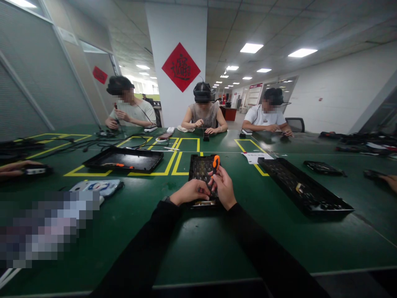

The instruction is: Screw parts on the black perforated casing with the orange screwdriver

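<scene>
A black open case (198, 164) lies on the green table in front of me, its inside dotted with small bright spots. My right hand (223, 188) is closed around an orange and black screwdriver (216, 162), handle up, over the case's right side. At the case's left near side rests my left hand (192, 192), its fingers bent together; whatever is between the fingertips is too small to make out. A pale and yellowish strip (203, 203) shows at the case's near end, below both hands.
A black tray (139, 160) with orange items lies left; a long black tray (305, 186) and white paper (256, 157) lie right. A phone-like item (97, 187) is near left. Three people sit opposite; other people's hands (14, 166) show at both sides. Cables run back left.
</scene>
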Demonstrator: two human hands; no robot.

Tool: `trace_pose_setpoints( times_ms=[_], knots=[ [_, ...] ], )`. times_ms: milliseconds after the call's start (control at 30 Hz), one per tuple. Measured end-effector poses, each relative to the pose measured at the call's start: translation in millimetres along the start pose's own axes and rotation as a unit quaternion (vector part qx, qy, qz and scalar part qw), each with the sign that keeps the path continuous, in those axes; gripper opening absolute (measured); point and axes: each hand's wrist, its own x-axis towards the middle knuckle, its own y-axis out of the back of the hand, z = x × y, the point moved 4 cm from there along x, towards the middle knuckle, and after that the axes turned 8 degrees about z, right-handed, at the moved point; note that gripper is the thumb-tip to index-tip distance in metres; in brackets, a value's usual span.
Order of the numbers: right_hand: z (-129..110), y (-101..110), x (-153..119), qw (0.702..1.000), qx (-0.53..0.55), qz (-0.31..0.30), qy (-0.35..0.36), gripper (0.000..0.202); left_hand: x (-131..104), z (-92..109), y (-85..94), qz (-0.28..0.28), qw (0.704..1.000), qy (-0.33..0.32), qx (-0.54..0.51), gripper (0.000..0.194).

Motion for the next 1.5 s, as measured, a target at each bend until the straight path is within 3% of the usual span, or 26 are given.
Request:
trace_pose_setpoints(
  times_ms=[300, 600, 867, 1333, 1500],
  knots=[
    [4.6, 1.0, 0.4, 1.000, 0.003, -0.007, 0.006, 0.038, 0.9, -1.4, -0.6, -0.012, 1.000, -0.019, 0.007, 0.025],
    [4.9, 2.0, 0.4, 1.000, -0.010, -0.006, 0.020, 0.039, -1.1, -3.7, -0.4, 0.019, 0.999, 0.034, 0.020, 0.032],
    [5.4, 2.2, 0.2, 1.000, -0.008, -0.009, 0.018, 0.039, 0.1, -1.5, 0.4, -0.017, 0.999, 0.006, -0.044, 0.023],
    [3.4, 1.2, 0.7, 1.000, -0.015, -0.004, 0.016, 0.040, -0.4, -5.0, -0.4, -0.007, 0.999, 0.037, 0.009, 0.028],
    [3.4, 0.5, 0.4, 0.999, -0.030, -0.002, 0.015, 0.047, -0.2, -3.1, 0.1, -0.012, 1.000, 0.004, -0.013, 0.022]
  ],
)
